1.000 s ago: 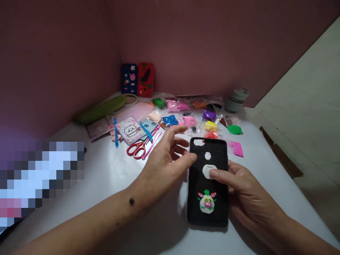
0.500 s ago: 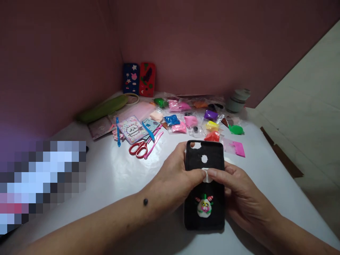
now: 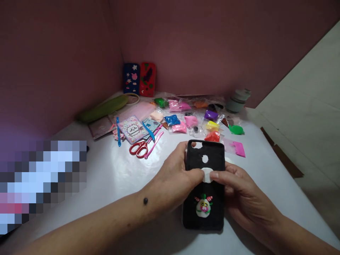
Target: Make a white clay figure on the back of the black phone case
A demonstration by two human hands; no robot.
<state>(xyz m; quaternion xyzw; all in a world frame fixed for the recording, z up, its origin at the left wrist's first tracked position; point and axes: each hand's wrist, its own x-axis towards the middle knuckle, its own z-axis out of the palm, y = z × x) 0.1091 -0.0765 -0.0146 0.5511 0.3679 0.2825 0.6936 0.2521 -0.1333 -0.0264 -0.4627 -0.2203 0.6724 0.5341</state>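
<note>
Between my two hands a black phone case [image 3: 191,191] is held up over the table, its back facing me. My left hand [image 3: 179,173] grips its left side, thumb pressed on a flat white piece of clay [image 3: 208,175]. From the right, my right hand [image 3: 239,187] holds the other edge, its thumb on the same white piece and its fingers partly hidden behind the case. Lower on the case sits a small white clay figure [image 3: 203,208] with a pink and yellow face, striped pink-white parts on top and green trim. A small dark ball [image 3: 145,201] rests on my left forearm.
Packets of coloured clay, a blue one [image 3: 172,120] among them, lie across the table's back. Red-handled scissors [image 3: 139,148], modelling tools and a cartoon card [image 3: 134,129] lie to the left. Two decorated cases [image 3: 148,79] lean on the wall; a lidded jar [image 3: 236,101] stands right.
My thumbs have moved slightly apart, showing more of the white clay piece. The case has tilted a little, its lower end shifting left.
</note>
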